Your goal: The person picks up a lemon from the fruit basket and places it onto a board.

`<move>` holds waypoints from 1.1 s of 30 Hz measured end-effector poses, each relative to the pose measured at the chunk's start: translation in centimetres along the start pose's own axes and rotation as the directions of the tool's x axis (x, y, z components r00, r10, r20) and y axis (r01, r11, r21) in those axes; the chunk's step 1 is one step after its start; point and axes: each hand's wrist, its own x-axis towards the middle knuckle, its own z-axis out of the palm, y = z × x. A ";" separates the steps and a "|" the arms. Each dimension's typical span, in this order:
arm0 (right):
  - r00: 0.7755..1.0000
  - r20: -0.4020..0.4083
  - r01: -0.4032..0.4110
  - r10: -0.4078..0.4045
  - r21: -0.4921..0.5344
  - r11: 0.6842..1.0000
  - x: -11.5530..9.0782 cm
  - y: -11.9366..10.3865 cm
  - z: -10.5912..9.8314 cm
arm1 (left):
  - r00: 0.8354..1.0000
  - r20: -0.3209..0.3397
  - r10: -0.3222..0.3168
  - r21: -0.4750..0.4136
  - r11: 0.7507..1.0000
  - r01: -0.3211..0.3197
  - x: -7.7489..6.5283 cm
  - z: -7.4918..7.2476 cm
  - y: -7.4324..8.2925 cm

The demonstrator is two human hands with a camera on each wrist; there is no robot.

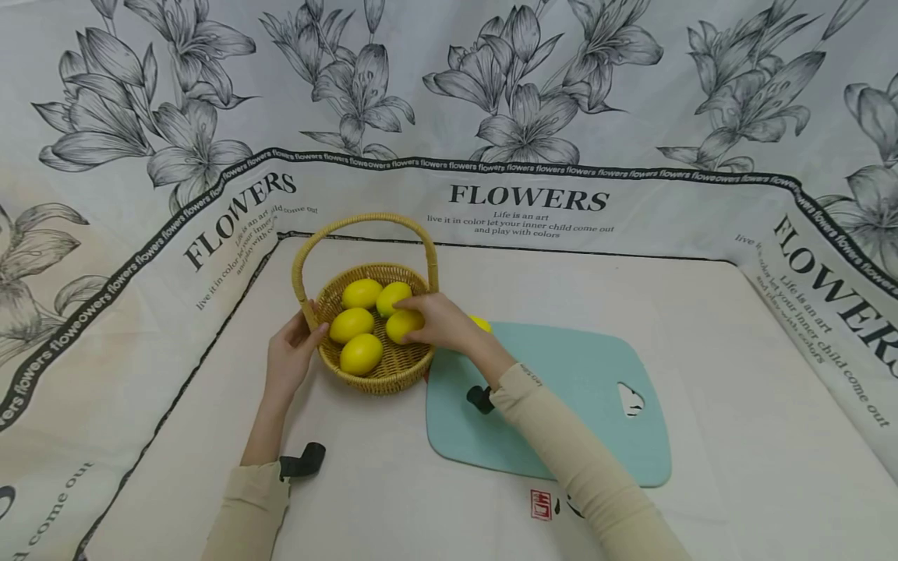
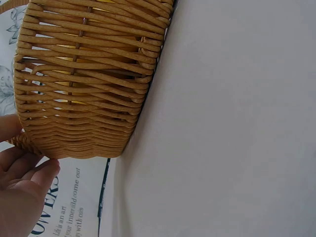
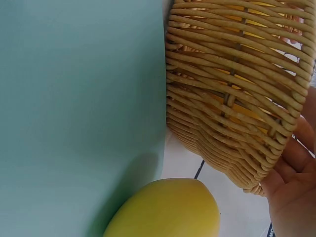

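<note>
A woven basket (image 1: 379, 383) with a tall arched handle holds several yellow lemons (image 1: 361, 354). At its left side, my left hand (image 1: 289, 351) grips the rim by the foot of the handle, thumb on one side and fingers on the other, also visible in the left wrist view. My right hand (image 1: 443, 321) reaches over the right rim and holds one lemon (image 1: 403, 326) between thumb and fingers inside the basket. In the right wrist view the basket wall (image 3: 237, 89) hides those fingertips. Another lemon (image 3: 168, 212) lies outside the basket, on the cutting board, mostly behind my right hand in the head view.
A light blue cutting board (image 1: 561, 389) with a cut-out grip hole lies right of the basket, close against it. My right forearm crosses above the board. Underneath is a white cloth (image 1: 379, 483) printed with flowers and lettering.
</note>
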 end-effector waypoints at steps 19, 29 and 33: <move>0.998 0.046 -0.039 0.042 -0.061 0.997 0.2 -0.1 0.6 | 1.000 0.018 -0.005 0.026 1.000 0.004 -0.9 0.2 2.3; 0.999 0.046 -0.024 0.029 -0.101 0.995 0.6 -0.1 0.7 | 1.000 -0.006 0.016 0.067 0.998 -0.016 -1.0 0.4 2.6; 0.999 0.036 -0.029 0.033 -0.115 0.993 0.7 -0.1 0.9 | 1.000 -0.008 0.013 0.065 0.998 -0.012 -1.0 0.3 2.5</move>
